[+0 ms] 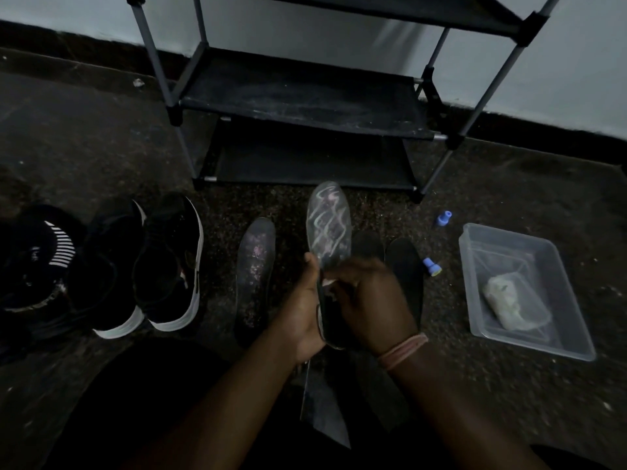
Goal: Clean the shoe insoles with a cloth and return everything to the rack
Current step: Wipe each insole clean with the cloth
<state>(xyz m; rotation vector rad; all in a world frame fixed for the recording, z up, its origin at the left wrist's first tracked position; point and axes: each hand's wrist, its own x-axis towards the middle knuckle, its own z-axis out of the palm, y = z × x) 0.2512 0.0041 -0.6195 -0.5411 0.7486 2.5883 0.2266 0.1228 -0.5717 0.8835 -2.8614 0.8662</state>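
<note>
My left hand grips a grey insole by its heel, toe pointing toward the rack; pale wavy streaks cover its upper face. My right hand rests on the insole's lower half, fingers curled; a small pale bit shows at the fingertips, and I cannot tell if it is a cloth. A second speckled insole lies on the floor to the left. Two dark insoles lie on the floor behind my right hand. The black shoe rack stands ahead, its visible shelves bare.
A pair of black sneakers with white soles stands at the left, more dark shoes beyond. A clear plastic tub holding a pale wad sits at the right. Two small blue caps lie on the dark floor.
</note>
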